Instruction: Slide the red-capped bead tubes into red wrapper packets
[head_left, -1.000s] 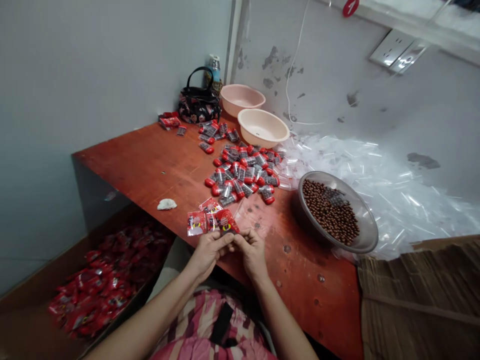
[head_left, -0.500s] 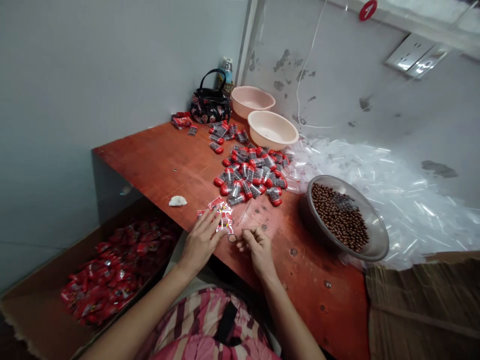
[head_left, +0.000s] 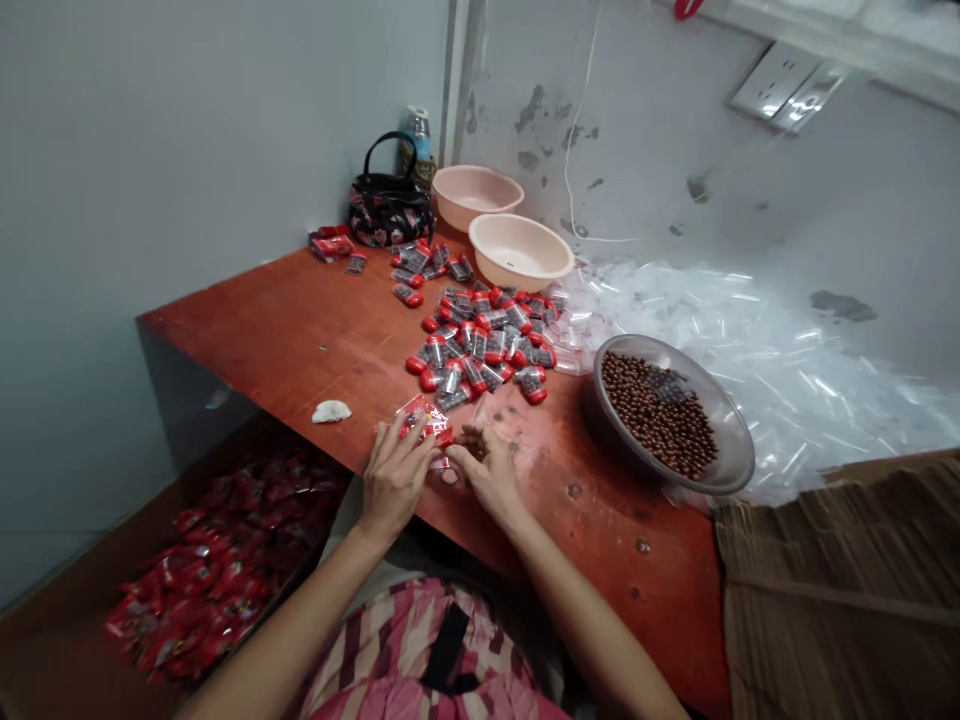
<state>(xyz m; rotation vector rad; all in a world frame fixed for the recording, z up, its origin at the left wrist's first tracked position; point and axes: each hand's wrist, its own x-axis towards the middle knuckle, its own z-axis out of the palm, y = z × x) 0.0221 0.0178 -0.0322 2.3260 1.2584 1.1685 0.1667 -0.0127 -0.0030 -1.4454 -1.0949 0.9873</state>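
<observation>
A shiny red printed plastic packet point(head_left: 424, 414) lies near the front edge of the table. My left hand point(head_left: 394, 475) rests on its left side with the fingers stretched out over it. At the packet's right edge is my right hand point(head_left: 489, 474), its fingers curled and the thumb against the packet's lower corner. The fingertips of that hand are partly hidden. Just beyond both hands is a pile of small clear tubes with red caps point(head_left: 478, 345), filled with dark balls.
A grey bowl of brown balls point(head_left: 660, 415) stands right, beside a heap of clear plastic tubes point(head_left: 750, 340). Two basins point(head_left: 521, 250) and a flowered handbag point(head_left: 390, 212) are at the back. Below left, a box holds many red packets point(head_left: 217, 570). A white scrap point(head_left: 331, 411) lies left.
My right hand has moved in to the packet and now touches its right edge. My left hand stays on the packet. The view has shifted slightly to the right.
</observation>
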